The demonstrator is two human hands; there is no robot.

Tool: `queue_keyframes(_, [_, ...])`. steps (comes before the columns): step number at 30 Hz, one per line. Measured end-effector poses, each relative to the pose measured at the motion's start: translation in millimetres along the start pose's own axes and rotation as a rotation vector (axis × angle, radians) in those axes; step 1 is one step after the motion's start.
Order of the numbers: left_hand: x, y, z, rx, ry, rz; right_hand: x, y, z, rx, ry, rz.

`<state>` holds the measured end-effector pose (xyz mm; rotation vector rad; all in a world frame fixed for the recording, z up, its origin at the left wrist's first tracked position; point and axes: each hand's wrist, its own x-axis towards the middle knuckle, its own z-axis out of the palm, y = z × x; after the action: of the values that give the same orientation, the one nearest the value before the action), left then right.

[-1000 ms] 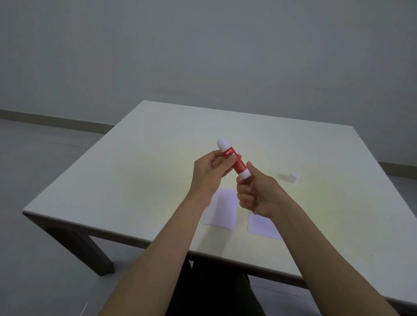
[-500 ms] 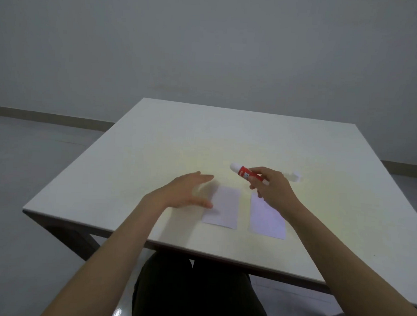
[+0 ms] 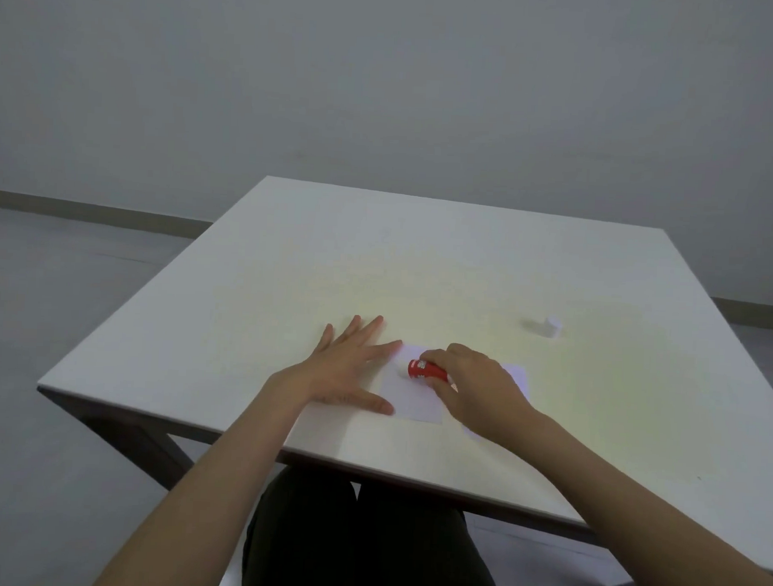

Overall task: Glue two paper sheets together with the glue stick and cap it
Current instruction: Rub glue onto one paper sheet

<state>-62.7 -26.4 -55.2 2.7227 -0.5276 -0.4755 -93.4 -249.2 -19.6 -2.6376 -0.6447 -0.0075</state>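
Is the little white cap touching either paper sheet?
Apart. The head view shows the cap alone on bare table, beyond the nearest paper sheet.

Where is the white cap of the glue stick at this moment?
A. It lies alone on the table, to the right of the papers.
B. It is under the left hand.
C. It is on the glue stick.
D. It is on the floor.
A: the cap lies by itself on the table, apart from the uncapped glue stick held by the right hand.
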Motion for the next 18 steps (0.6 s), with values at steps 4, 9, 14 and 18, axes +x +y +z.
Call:
queue_keyframes(4, [0, -1, 0, -0.041, -0.001, -0.002, -5, 5, -5, 0.035, -0.128, -0.142])
queue_keyframes(9, [1, -3, 1, -0.036, -0.013, -0.008, 8, 22, -11, 0.069, 0.025, 0.067])
queue_keyframes(14, [4, -4, 3, -0.03, -0.013, -0.013, -11, 18, -5, 0.042, -0.027, -0.081])
queue_keyframes(18, [4, -5, 2, -0.041, -0.007, -0.013, -16, 25, -11, 0.062, -0.13, -0.155])
